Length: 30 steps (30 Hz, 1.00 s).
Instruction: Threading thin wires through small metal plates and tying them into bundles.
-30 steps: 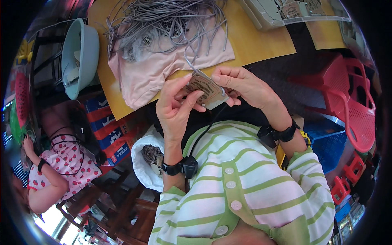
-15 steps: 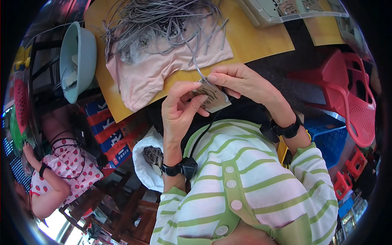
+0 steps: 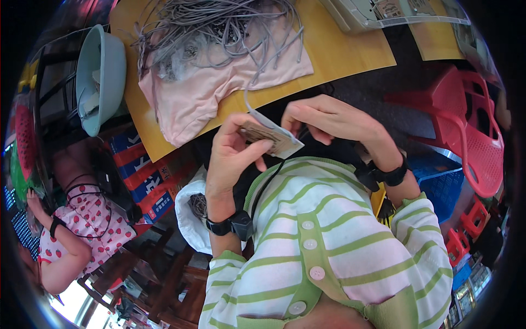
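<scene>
My left hand [image 3: 233,156] pinches a small brown card [image 3: 278,146] between thumb and fingers, just beyond the front edge of the table. A grey cord [image 3: 247,101] comes down from the tangle of grey cords [image 3: 219,24] on the table and runs along the card's upper edge toward its right end. Close to that end is my right hand [image 3: 323,118], palm down, its fingers bent but apart. Nothing shows between them, though part of the fingertips is hidden. The tangle rests on a pale pink cloth [image 3: 192,109].
Yellow-brown table [image 3: 350,60] ahead, with a clear plastic bin [image 3: 350,19] at its far right. A pale blue basin [image 3: 112,82] stands left. Near my left arm is a white sack [image 3: 186,219]. Red plastic chairs [image 3: 476,131] and a blue crate [image 3: 438,186] are right. Another person sits at left.
My right hand has lifted off the card and shifted slightly right, its fingers loosening. The cord now lies along the card's upper edge. The card has tilted in my left hand.
</scene>
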Each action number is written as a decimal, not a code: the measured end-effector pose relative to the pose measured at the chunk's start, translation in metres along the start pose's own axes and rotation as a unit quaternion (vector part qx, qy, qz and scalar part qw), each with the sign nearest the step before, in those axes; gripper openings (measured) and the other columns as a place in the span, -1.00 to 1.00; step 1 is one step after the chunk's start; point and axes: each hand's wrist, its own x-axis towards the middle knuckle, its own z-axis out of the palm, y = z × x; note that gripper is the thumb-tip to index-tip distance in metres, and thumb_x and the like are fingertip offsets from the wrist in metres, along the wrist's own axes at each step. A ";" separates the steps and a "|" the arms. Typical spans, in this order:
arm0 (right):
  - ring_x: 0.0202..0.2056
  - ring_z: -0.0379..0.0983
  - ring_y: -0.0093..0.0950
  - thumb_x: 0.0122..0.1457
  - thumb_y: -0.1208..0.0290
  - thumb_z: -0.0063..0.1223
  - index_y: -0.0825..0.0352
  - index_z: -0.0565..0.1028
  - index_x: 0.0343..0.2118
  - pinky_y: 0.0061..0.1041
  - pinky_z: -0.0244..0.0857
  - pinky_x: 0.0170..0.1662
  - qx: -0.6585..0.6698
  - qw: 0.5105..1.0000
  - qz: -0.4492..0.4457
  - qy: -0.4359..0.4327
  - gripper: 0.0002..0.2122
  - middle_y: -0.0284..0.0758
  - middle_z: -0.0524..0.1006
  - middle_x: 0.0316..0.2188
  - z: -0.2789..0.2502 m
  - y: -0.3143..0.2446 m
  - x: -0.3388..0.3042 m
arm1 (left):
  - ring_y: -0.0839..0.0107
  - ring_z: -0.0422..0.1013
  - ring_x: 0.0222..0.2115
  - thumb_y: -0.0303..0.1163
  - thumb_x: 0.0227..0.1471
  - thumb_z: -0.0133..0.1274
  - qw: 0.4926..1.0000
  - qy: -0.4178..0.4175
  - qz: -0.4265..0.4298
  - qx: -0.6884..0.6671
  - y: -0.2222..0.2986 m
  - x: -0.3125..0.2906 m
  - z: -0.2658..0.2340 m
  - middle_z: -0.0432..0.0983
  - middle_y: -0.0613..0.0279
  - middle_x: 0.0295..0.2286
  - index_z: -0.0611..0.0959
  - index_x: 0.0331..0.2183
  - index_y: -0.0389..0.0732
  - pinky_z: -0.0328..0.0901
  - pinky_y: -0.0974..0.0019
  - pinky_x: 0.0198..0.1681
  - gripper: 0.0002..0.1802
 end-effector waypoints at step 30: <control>-0.69 0.08 -0.81 0.24 0.49 -0.09 0.45 0.39 -0.05 -0.85 -0.06 -0.66 0.113 0.876 -0.362 0.299 -0.75 -0.30 0.47 -0.30 -0.109 -0.052 -0.114 | 0.51 0.46 -0.38 -0.62 -0.06 0.12 0.989 0.109 -0.020 -0.095 0.012 -0.037 -0.013 0.46 0.24 -0.35 0.42 -0.17 -0.29 0.49 0.45 -0.49 -0.64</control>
